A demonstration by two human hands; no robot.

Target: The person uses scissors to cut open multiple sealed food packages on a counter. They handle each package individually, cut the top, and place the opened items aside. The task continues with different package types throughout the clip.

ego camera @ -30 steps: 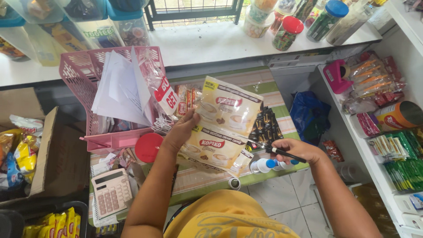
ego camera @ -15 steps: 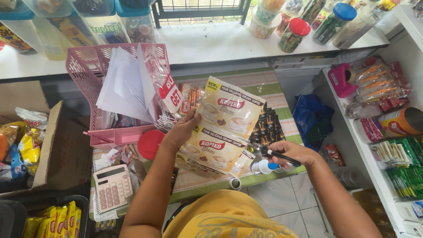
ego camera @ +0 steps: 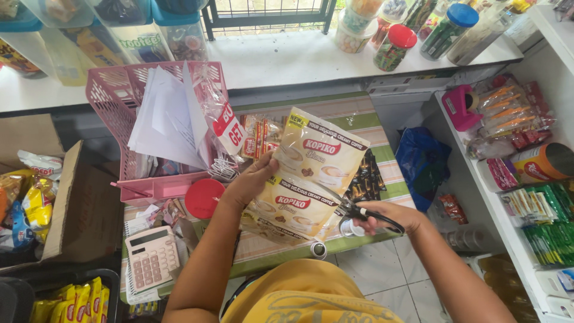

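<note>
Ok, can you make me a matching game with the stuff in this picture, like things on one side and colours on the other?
Things:
1. basket
2. calculator
3. round lid
4. scissors

Colours and places:
A. red, on the table beside the left hand
B. black handles, in the right hand
C. pink, full of white papers
D. pale, with buttons, near the table's front edge

Pairs: 1-C, 2-D, 3-A, 4-B

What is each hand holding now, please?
Left hand: closed on the strip of cream sachets.
Right hand: closed on black scissors.
</note>
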